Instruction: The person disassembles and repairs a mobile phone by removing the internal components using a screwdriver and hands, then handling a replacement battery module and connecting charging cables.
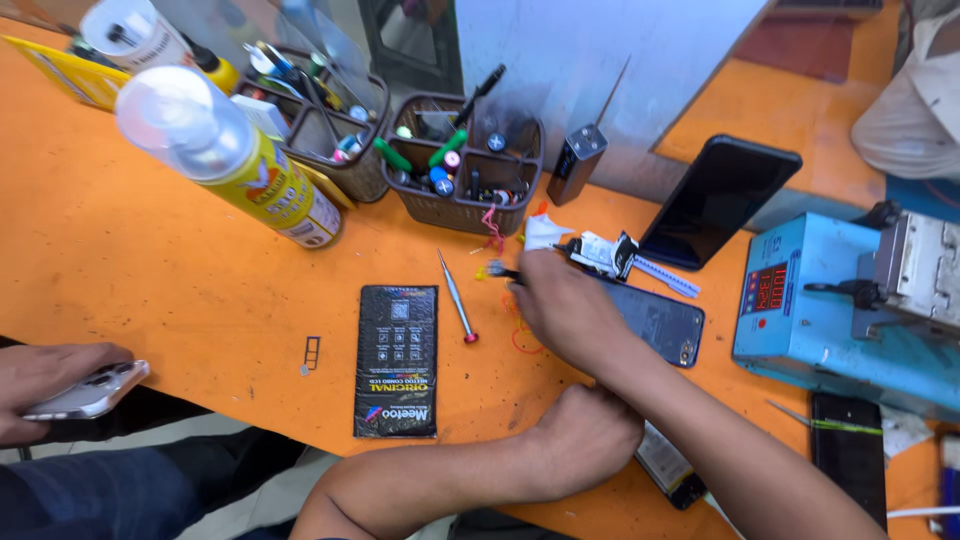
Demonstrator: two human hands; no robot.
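Left hand (585,435), nearest the near edge of the orange tabletop (150,270): clenched to a fist, knuckles down on the top; cannot tell if anything is inside. A dark flat item (668,468) pokes out just beside it, partly hidden under the right forearm.

Right hand (560,300), mid-tabletop: fingers pinched round a small tool w/ yellowish tip (495,270), tip pointing left. Palm lies over the left end of a dark blue phone (665,325), back up, camera at its right end.

Containers, far edge:
- Brown basket no. 1 (465,200): screwdrivers w/ green & blue handles, black pen, misc. small tools.
- Brown basket no. 2 (350,165), left of no. 1: pens, brushes, more tools; contents crowded, hard to sort.

Around the grip:
- Slim screwdriver, red end (457,297), just left of right hand.
- Black flat box (397,360), left of that; small SIM-tray frame (311,352) beside it.
- Yellow spray can, clear cap (225,155), lying tilted, far-left area.
- Black phone (718,200) leaning, screen dark, far side of the blue phone; white scraps & a ruler strip (665,277) between the two.
- Small grey block w/ a thin rod (578,160) by basket no. 1.
- Blue machine w/ red digit display (830,310), right edge.
- Another dark phone (848,455), near-right corner.

Another person's hand (45,390), left edge, holds a white phone (90,392).
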